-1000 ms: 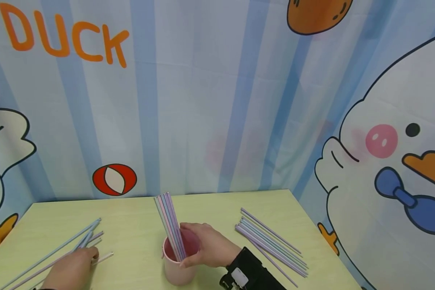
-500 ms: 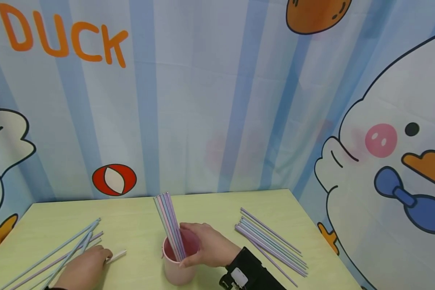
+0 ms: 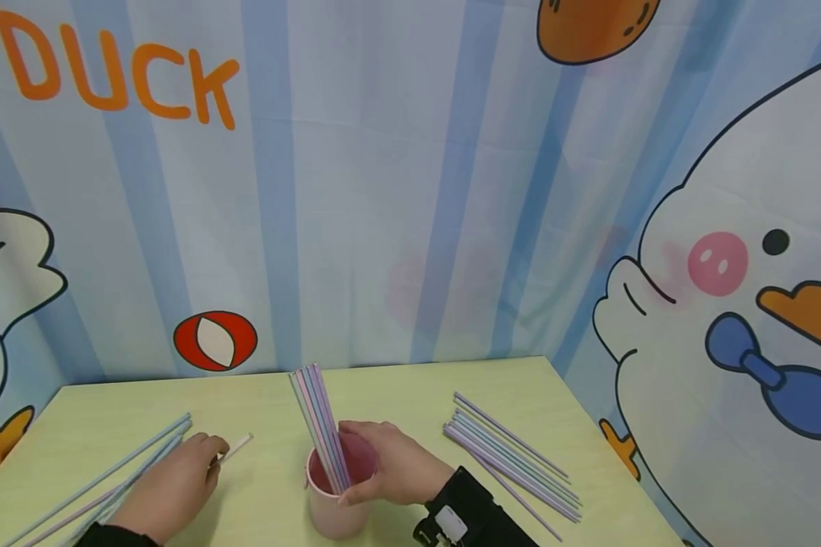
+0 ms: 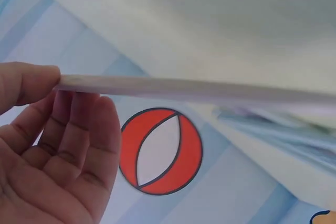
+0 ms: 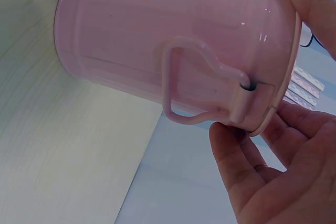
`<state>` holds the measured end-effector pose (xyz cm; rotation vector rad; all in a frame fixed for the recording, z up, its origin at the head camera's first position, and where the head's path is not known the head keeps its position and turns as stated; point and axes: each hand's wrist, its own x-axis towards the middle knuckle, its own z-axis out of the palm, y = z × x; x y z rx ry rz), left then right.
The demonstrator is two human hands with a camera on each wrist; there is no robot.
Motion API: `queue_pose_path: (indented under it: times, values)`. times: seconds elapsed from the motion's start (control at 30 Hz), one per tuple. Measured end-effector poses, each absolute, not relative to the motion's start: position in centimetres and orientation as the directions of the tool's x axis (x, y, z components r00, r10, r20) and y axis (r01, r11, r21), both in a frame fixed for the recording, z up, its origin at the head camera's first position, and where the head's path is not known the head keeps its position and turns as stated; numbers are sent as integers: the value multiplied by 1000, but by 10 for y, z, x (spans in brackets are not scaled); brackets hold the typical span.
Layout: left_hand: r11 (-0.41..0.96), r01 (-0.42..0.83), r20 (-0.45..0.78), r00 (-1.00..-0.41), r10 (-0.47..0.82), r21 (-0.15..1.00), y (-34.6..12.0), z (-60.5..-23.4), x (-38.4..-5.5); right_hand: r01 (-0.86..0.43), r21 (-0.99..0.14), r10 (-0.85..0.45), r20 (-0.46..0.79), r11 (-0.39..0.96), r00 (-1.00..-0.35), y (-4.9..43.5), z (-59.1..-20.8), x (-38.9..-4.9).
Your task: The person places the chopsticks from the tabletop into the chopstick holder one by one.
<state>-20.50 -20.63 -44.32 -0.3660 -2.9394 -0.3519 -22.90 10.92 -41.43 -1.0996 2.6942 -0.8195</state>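
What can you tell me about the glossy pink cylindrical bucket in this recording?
The glossy pink cylindrical bucket, seemingly painted metal, has a rolled rim and a looped handle on its side. It stands upright on the pale yellow wood-grain table. The person's right hand grips it at the rim. Slim pastel straws stand inside, leaning left in the head view.

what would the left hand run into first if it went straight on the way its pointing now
Probably the straw bundle leaning in the pink cup; the left hand, pinching a pale straw, points that way in the head view. Depth is unclear, so it could pass behind.
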Motion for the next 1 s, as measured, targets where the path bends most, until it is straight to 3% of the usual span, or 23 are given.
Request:
queue_pose_path:
  times: [0.33, 0.63, 1.0]
  values:
    - [912, 272, 314, -934, 173, 307, -205, -405, -200, -624, -524, -686, 98, 580, -721, 110, -414, -229]
    - [865, 223, 332, -941, 70, 450, -198, -368, -196, -625, -523, -687, 100, 579, -720, 109, -412, -228]
    - [770, 288, 417, -908, 31, 570, -182, -334, -188, -619, -532, -686, 95, 578, -722, 109, -413, -228]
